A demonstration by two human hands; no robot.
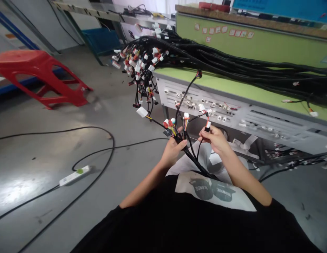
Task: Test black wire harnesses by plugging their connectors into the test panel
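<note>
My left hand (174,148) is closed around a black wiring harness (191,156) where it splits into several branches. White, red and yellow connectors fan out above that hand, and a branch with a white tag (142,112) sticks out to the left. One longer branch rises to a dark plug (199,74). My right hand (214,138) pinches a thin harness branch (207,128) just below its white connector; red and black wires lead up from it to more white connectors (202,108). The harness trunk runs down over my lap.
A thick bundle of black harnesses (218,58) lies on the green bench, its connectors hanging off the left end. Below is a white panel (237,121) with rows of sockets. A red stool (42,73), a power strip (75,175) and looping cables occupy the floor at left.
</note>
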